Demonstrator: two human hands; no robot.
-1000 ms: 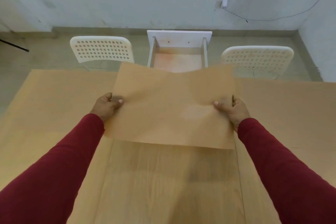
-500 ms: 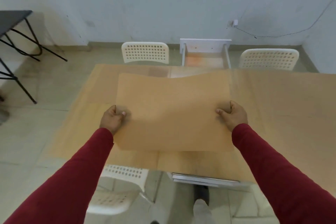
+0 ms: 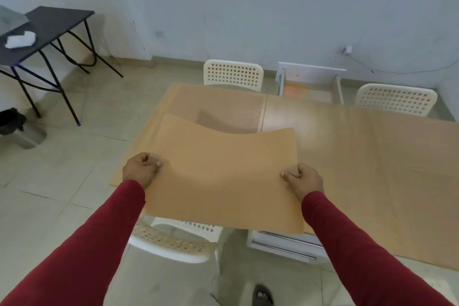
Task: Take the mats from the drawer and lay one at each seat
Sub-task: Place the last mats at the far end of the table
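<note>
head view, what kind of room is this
Probably a plain dining room or test space: a light wooden table with white perforated plastic chairs around it, pale floor tiles, and a black folding side table against the bare wall.

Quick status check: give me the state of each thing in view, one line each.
mat: held in the air over the near left seat, sagging in the middle
left hand: shut on the mat's left edge
right hand: shut on the mat's right edge
far drawer: pulled open, looks empty
near drawer: slightly open
near chair: pushed partly under the table
</note>
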